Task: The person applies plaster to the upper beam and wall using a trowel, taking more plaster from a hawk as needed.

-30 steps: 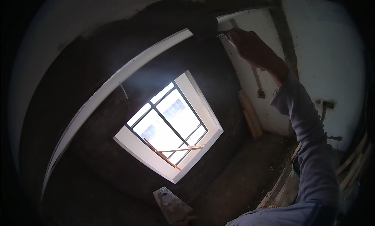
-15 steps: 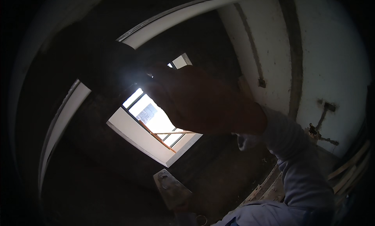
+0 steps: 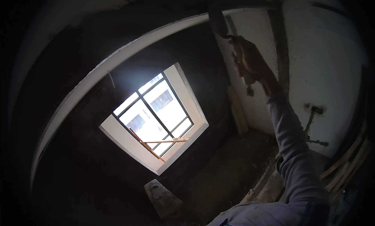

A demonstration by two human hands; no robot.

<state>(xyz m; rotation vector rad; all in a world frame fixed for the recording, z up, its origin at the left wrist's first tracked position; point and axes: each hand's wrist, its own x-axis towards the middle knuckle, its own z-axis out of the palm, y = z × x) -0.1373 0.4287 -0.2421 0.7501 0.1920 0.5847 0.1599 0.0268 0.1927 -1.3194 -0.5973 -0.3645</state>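
My right arm, in a light grey sleeve, reaches up and away on the right. My right hand (image 3: pixel 250 61) is closed round the handle of a trowel (image 3: pixel 218 23), whose dark blade points up near the white edge strip overhead. Low in the middle, a flat mortar board (image 3: pixel 162 198) tapers toward me, with a small lump of grey mortar at its far end. My left hand (image 3: pixel 174 216) is at the board's near end, dim and mostly hidden in shadow, and seems to grip it.
A bright window (image 3: pixel 156 113) with pale reveals lies ahead. The long white strip (image 3: pixel 117 54) curves above it, with a thin wire (image 3: pixel 112 79) hanging near. The right white wall (image 3: pixel 328 70) has chased grooves and a box hole. Wooden planks (image 3: pixel 349 167) lean at lower right.
My right hand has swung from in front of the window up and to the right, uncovering the window and showing the trowel. The mortar board sits slightly lower and further left in view.
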